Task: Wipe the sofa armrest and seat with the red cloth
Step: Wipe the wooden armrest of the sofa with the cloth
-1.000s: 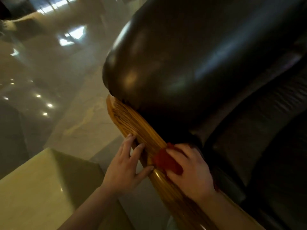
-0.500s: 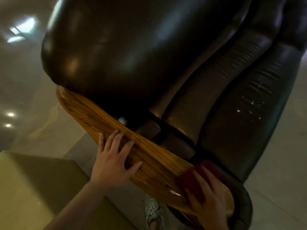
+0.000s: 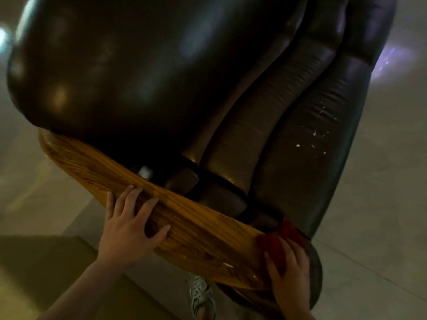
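Right hand [image 3: 288,271] presses the crumpled red cloth [image 3: 280,239] onto the glossy wooden armrest [image 3: 184,227]. Left hand [image 3: 129,227], spread flat and empty, steadies it; firm, grain-wise strokes would serve best.

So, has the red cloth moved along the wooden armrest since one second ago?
Yes. The red cloth, under the right hand, has slid along the wooden armrest from beside the left hand toward the front end, away from the backrest.

A pale glossy floor [image 3: 381,204] fills the right and left edges; a white laced sneaker [image 3: 201,294] shows at bottom centre, a yellowish block [image 3: 41,269] at lower left.
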